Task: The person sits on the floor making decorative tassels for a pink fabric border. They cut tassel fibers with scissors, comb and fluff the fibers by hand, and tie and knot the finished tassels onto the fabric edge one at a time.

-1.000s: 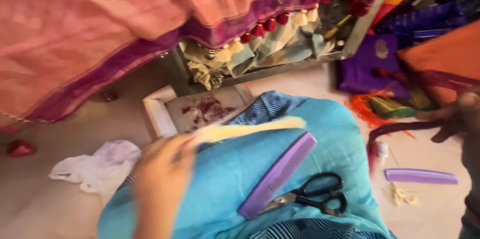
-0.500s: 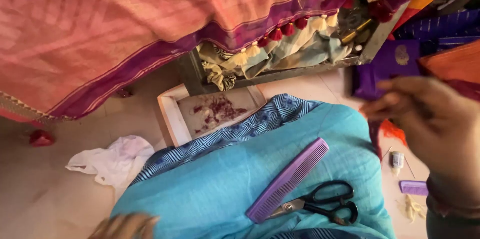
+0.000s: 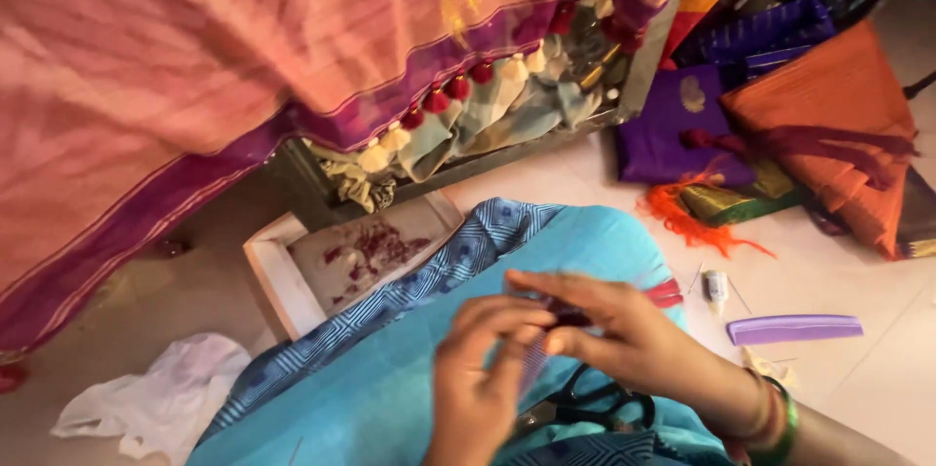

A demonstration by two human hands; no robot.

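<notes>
Here, in the head view, both hands meet low in the middle over a lap draped in turquoise cloth point(image 3: 390, 368). The left hand point(image 3: 478, 383) comes up from the bottom edge with its fingers curled inward, and the right hand point(image 3: 609, 334) reaches in from the right, a set of bangles point(image 3: 775, 417) on its wrist. Their fingertips press together around a small dark red bundle of threads point(image 3: 565, 315); a red tuft point(image 3: 666, 292) sticks out just past the right hand's fingers. How tightly each hand pinches is hard to tell, since the fingers overlap.

Under the hands, on the lap, lie black-handled scissors point(image 3: 595, 407) and part of a purple comb point(image 3: 531, 368), mostly covered by the fingers. A blue patterned cloth point(image 3: 458, 256) edges the turquoise one.

On the floor to the right rests a second purple comb point(image 3: 795, 330), with a small white bottle point(image 3: 717, 289) near it. Left of the lap sits a shallow white box point(image 3: 278, 276) strewn with dark red scraps, and a crumpled white rag point(image 3: 161, 407) lies lower left. A pink cloth with a purple border point(image 3: 195, 86) hangs across the top, red tassels along its edge, and folded orange and purple fabrics point(image 3: 809, 105) are piled upper right.
</notes>
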